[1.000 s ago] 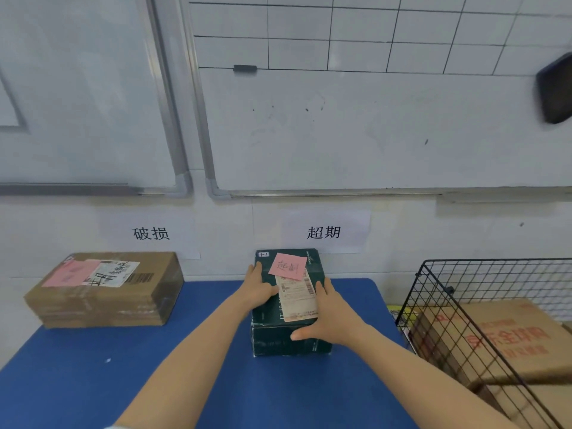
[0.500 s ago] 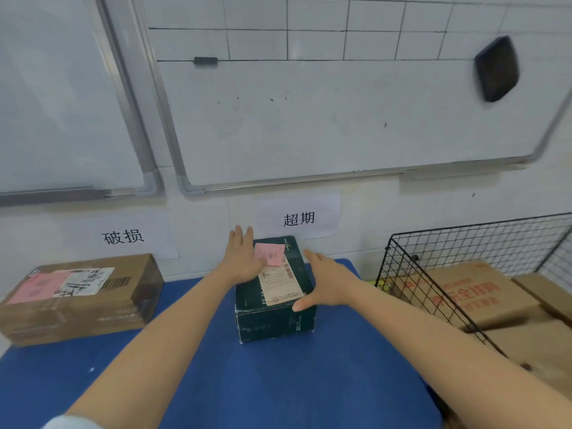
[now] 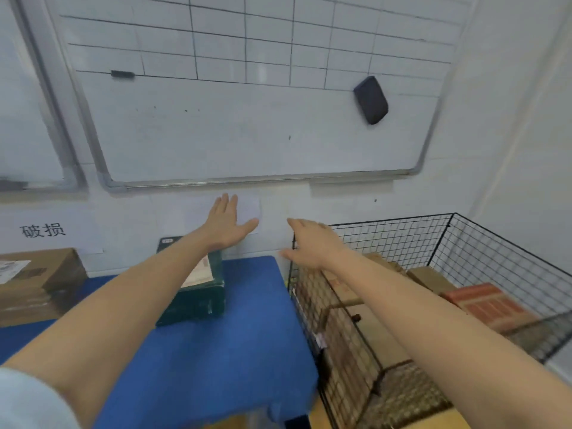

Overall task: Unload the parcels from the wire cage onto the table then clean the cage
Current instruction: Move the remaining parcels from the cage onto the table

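Observation:
A dark green parcel (image 3: 198,301) with a paper label lies on the blue table (image 3: 216,351), partly hidden by my left forearm. My left hand (image 3: 227,224) hovers above and beyond it, empty, fingers spread. My right hand (image 3: 309,243) is empty too, fingers apart, held over the near left corner of the black wire cage (image 3: 464,243). Inside the cage lie several cardboard parcels, among them a brown one (image 3: 430,278) and a red-printed one (image 3: 486,305). A brown cardboard parcel (image 3: 40,283) sits at the table's left end.
The cage stands right of the table, against the wall corner. A whiteboard (image 3: 247,128) with a black eraser (image 3: 370,100) hangs above the table. A paper sign (image 3: 43,230) is stuck to the wall at left.
Both hands have let go of the green parcel and lifted off it. The right hand has swung right toward the cage, and the view has turned right.

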Demonstrator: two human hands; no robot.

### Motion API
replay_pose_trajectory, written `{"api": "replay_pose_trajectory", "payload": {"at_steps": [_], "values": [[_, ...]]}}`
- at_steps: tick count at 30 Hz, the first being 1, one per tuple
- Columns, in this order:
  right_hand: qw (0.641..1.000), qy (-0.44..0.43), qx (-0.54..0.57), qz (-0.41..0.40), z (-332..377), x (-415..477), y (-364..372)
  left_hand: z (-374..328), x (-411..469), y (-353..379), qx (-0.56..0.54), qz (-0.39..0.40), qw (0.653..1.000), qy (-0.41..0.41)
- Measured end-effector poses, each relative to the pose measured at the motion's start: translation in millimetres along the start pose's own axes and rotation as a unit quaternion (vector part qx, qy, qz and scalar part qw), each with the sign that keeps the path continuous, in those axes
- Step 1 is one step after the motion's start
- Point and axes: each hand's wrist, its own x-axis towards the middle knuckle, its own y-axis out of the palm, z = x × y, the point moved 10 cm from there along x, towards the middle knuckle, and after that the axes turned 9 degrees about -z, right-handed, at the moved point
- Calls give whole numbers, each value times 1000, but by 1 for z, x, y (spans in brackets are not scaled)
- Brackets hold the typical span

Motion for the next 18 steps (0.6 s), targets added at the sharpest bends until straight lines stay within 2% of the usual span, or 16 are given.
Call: {"api": "replay_pose_trajectory", "payload": {"at_steps": [8,14,18], "values": [[997,49,-42,-29,-137,-87,-46,-138,-49,66,-58,30,998,21],[996,78,-34,-8,-207,-121,-41,-188,-68,108,-41,63,996,49],[995,92,-31,0,-239,-117,-37,-205,-50,126,-42,71,996,32]]}}
